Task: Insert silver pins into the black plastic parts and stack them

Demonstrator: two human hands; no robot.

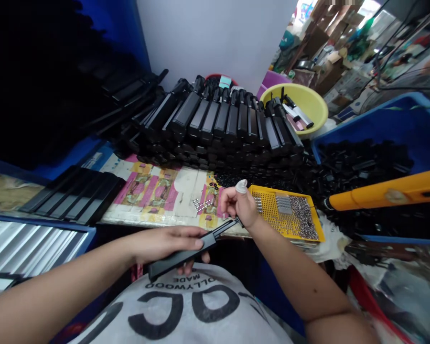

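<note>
My left hand (172, 243) is wrapped round a long black handle (182, 255), which lies slantwise above my lap. A slim black arm (225, 228) sticks out of its upper end towards my right wrist. Above that end is my right hand (241, 205), its fingers curled in and a white cover (241, 186) on the raised thumb. Whatever its fingers hold, if anything, is hidden. On the patterned bench top (179, 196) left of it lie several small shiny metal pieces (201, 205). A yellow perforated tray (286, 215) with more metal pieces stands just right of it.
Stacked black handles (215, 119) line the back of the bench. Flat black bars (79, 191) lie at the left, above a blue crate of silver bars (32, 243). A yellow basin (317, 107) and a blue bin (365, 124) stand right. A yellow pole (387, 191) juts in.
</note>
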